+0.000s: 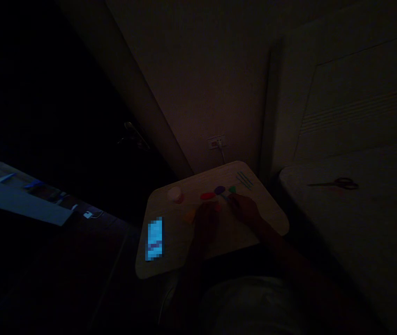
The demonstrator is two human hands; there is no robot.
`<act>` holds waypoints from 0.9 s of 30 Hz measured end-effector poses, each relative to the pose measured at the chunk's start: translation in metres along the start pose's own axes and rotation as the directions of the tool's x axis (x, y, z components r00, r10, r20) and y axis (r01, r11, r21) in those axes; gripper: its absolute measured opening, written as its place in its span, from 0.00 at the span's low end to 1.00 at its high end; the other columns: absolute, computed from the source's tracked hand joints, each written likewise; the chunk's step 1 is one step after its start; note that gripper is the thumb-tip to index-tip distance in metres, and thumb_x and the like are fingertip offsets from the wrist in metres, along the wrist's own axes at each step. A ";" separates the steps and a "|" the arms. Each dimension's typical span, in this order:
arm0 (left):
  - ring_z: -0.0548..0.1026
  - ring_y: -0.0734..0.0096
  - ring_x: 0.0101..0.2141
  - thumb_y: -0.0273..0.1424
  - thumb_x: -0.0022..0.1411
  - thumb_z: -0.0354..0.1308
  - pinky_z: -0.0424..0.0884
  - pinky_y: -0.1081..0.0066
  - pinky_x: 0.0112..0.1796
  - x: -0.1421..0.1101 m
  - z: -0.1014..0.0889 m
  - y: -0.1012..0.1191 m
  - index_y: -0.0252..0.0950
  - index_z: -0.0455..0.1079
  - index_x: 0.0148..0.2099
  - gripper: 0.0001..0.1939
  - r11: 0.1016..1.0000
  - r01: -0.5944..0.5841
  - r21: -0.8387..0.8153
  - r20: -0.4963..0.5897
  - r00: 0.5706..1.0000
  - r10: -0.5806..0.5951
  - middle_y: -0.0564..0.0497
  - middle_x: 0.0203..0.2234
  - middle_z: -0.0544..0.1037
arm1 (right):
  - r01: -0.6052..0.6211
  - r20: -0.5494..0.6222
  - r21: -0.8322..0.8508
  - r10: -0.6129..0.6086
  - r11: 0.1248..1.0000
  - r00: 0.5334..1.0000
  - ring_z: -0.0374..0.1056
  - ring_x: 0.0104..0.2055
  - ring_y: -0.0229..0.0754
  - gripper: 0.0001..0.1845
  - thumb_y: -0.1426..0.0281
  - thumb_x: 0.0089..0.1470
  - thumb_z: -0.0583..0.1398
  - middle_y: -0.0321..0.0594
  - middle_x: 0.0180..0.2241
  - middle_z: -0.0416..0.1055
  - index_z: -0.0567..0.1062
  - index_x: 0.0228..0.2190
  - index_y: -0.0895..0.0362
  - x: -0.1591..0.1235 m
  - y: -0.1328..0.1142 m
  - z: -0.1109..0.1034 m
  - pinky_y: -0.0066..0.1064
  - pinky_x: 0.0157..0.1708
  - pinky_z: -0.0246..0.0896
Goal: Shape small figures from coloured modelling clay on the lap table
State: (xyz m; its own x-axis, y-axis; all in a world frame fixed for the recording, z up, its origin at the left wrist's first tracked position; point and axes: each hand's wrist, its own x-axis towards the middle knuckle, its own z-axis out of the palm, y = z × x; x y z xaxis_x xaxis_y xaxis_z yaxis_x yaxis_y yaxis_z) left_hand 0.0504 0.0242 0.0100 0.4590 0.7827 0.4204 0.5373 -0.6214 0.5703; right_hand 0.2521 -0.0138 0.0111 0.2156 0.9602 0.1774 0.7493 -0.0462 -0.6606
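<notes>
The room is very dark. Both of my hands rest on a small pale lap table (268,218). My left hand (205,218) lies near an orange flat shape (190,216), its fingers too dark to make out. My right hand (243,207) reaches toward a row of small coloured discs: a red disc (207,196), a purple disc (219,190) and a green disc (232,189). Its fingertips seem to touch something small beside the purple disc. I cannot tell what either hand holds.
A lit phone screen (155,239) glows blue on the table's left side. A small round pinkish container (176,194) and several thin sticks (245,179) lie further back. Scissors (341,183) lie on the bed to the right. A wall socket (217,142) is behind.
</notes>
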 end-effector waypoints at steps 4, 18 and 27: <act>0.75 0.61 0.48 0.31 0.72 0.55 0.72 0.59 0.53 0.000 -0.003 0.000 0.38 0.75 0.46 0.07 0.996 0.028 -0.081 -0.052 0.998 -0.032 0.46 0.44 0.78 | 0.052 -0.114 0.177 -0.032 0.983 0.993 0.76 0.48 0.49 0.17 0.66 0.65 0.55 0.45 0.49 0.82 0.81 0.48 0.53 0.004 0.012 0.008 0.36 0.46 0.67; 0.75 0.58 0.57 0.24 0.69 0.54 0.71 0.51 0.60 -0.006 0.001 -0.006 0.40 0.76 0.57 0.18 0.997 -0.076 0.031 0.037 0.997 0.075 0.45 0.56 0.79 | 0.363 0.028 -0.026 -0.363 0.931 0.931 0.74 0.43 0.50 0.07 0.65 0.58 0.65 0.43 0.37 0.81 0.81 0.33 0.55 0.002 0.005 0.008 0.41 0.49 0.58; 0.71 0.60 0.63 0.21 0.68 0.48 0.66 0.51 0.65 -0.006 0.005 -0.020 0.41 0.69 0.64 0.25 0.989 -0.091 -0.113 0.116 0.988 0.104 0.45 0.62 0.75 | 0.370 0.063 -0.053 -0.367 0.927 0.928 0.73 0.45 0.50 0.08 0.68 0.59 0.63 0.46 0.41 0.81 0.82 0.40 0.56 0.002 0.005 0.008 0.38 0.48 0.58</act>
State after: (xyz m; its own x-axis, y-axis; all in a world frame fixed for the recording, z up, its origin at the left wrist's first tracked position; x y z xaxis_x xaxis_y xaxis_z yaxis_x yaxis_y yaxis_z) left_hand 0.0405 0.0316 -0.0079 0.5912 0.7041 0.3933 0.4094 -0.6822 0.6058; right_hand 0.2513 -0.0096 0.0027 -0.1145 0.9256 0.3608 0.8079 0.2981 -0.5085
